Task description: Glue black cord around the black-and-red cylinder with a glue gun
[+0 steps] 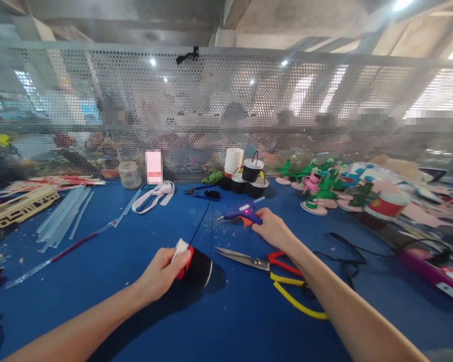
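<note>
My left hand (pixel 166 269) is closed around a paper cup (pixel 199 269) tipped on its side, its wall partly wrapped in black yarn with red showing near the white rim. A black strand (pixel 200 223) runs from the cup to a small black yarn bundle (pixel 212 194) further back. In my right hand (pixel 269 227), fingers wrapped round the handle, is a blue glue gun (pixel 239 214) with an orange trigger and a lit red light. Its nozzle points left, apart from the cup. Scissors (pixel 249 260) with red handles lie open below my right forearm.
Glue sticks (pixel 65 216), a glass jar (pixel 130 174) and white ribbon (pixel 154 196) lie left. Small black-wrapped buckets (pixel 252 171) and stacked cups (pixel 234 161) stand at the back. Green figures (pixel 328 183) and a purple power strip (pixel 434 274) are right. A perforated screen (pixel 196 110) closes the far edge.
</note>
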A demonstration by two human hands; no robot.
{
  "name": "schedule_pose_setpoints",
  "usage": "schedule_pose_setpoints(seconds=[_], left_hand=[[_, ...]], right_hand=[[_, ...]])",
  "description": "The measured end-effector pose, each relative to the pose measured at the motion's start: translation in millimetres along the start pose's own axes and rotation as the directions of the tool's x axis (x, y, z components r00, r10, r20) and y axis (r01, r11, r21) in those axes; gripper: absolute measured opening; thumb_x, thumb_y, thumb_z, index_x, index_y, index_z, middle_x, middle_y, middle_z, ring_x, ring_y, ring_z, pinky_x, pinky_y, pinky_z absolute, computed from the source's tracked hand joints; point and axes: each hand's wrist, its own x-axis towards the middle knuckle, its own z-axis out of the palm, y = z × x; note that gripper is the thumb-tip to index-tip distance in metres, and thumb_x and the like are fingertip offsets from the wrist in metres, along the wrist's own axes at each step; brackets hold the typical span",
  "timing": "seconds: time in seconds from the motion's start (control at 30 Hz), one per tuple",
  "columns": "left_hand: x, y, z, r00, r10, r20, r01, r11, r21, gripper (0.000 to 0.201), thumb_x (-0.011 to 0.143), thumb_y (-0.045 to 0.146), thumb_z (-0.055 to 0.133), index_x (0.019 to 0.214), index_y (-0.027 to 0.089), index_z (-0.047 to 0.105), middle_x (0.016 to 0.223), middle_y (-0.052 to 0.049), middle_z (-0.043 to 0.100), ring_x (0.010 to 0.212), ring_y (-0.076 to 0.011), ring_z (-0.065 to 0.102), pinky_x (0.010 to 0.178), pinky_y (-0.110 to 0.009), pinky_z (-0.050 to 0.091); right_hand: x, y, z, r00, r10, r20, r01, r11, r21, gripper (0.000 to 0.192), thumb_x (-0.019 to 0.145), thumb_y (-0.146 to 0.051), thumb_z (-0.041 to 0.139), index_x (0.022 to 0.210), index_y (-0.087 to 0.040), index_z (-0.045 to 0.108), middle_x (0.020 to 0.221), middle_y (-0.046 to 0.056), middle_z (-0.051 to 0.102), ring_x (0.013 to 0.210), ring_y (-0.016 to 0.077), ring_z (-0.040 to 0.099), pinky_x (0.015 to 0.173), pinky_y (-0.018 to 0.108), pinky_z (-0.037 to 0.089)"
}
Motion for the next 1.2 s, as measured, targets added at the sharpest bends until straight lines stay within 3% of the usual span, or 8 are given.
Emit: schedule_pose_setpoints(seconds=[0.1,0.17,0.27,0.4,0.5,0.67,1.0,1.2], left_hand=[[1,-2,-3.1,0.999,0.019,-0.045,-0.018,0.999,0.041,0.039,0.074,0.044,0.034,0.049,0.015,0.033,0.047,0.005,0.027,0.046,-0.0058,0.023,0.044,-0.02,0.019],[3,-2,-4.2,0.998,0.029,-0.058,-0.025,0.998,0.062,0.039,0.074,0.044,0.034,0.048,0.015,0.032,0.046,0.006,0.027,0.046,-0.0058,0.023,0.043,-0.02,0.019],[4,-2,-4.4,0.997,0.032,-0.065,-0.026,0.996,0.084,0.039,0.074,0.044,0.033,0.047,0.016,0.031,0.045,0.006,0.027,0.045,-0.0058,0.023,0.043,-0.02,0.02],[5,-3,-4.2,0.995,0.026,-0.097,-0.019,0.997,0.077,0.04,0.073,0.047,0.032,0.048,0.016,0.031,0.046,0.006,0.026,0.045,-0.0059,0.022,0.042,-0.019,0.019],[6,-5,-4.5,0.995,0.038,-0.092,-0.034,0.998,0.051,0.04,0.075,0.046,0.03,0.049,0.015,0.034,0.048,0.005,0.026,0.047,-0.0063,0.022,0.043,-0.019,0.019],[7,-9,-4.5,0.997,0.052,-0.054,-0.05,0.998,0.036,0.04,0.077,0.044,0.027,0.055,0.014,0.04,0.052,0.004,0.031,0.049,-0.0073,0.026,0.046,-0.02,0.023],[7,-8,-3.1,0.995,0.038,-0.092,-0.03,0.996,0.089,0.037,0.078,0.041,0.027,0.051,0.016,0.032,0.049,0.005,0.025,0.047,-0.0071,0.023,0.044,-0.021,0.02],[7,-8,-3.3,0.995,0.027,-0.098,-0.021,0.998,0.065,0.037,0.077,0.041,0.029,0.053,0.014,0.038,0.05,0.005,0.027,0.049,-0.0074,0.024,0.045,-0.021,0.02]], right_hand=[[-13,-11,-15,0.999,-0.045,0.003,0.043,0.973,0.227,0.032,0.071,-0.022,0.046,0.1,-0.009,0.043,0.088,0.01,0.059,0.072,0.0147,0.058,0.06,0.022,0.045],[-24,-19,-24,0.99,-0.116,0.078,0.065,0.875,0.48,0.025,0.072,-0.03,0.047,0.089,-0.012,0.047,0.075,0.007,0.061,0.061,0.0128,0.058,0.055,0.023,0.046],[-40,-29,-32,0.974,-0.192,0.117,0.079,0.78,0.621,0.025,0.067,-0.035,0.053,0.079,-0.013,0.05,0.065,0.004,0.06,0.053,0.0123,0.056,0.053,0.025,0.046],[-57,-46,-36,0.953,-0.289,0.085,0.175,0.761,0.625,0.022,0.067,-0.031,0.054,0.079,-0.013,0.054,0.065,0.003,0.06,0.054,0.0114,0.055,0.051,0.023,0.045],[-69,-58,-37,0.939,-0.298,0.17,0.14,0.785,0.603,0.021,0.069,-0.032,0.051,0.078,-0.013,0.054,0.052,-0.001,0.054,0.042,0.0084,0.047,0.041,0.02,0.041],[-85,-64,-29,0.934,-0.266,0.237,0.126,0.869,0.479,0.019,0.069,-0.033,0.051,0.065,-0.015,0.051,0.041,-0.005,0.047,0.036,0.0068,0.042,0.037,0.018,0.036],[-95,-59,-18,0.9,-0.413,0.136,0.363,0.886,0.288,0.017,0.071,-0.031,0.048,0.065,-0.018,0.056,0.041,-0.006,0.044,0.036,0.0079,0.039,0.036,0.019,0.035],[-97,-59,-14,0.876,-0.478,0.072,0.449,0.86,0.245,0.014,0.072,-0.029,0.048,0.07,-0.017,0.056,0.058,-0.002,0.056,0.049,0.0106,0.047,0.046,0.021,0.04]])
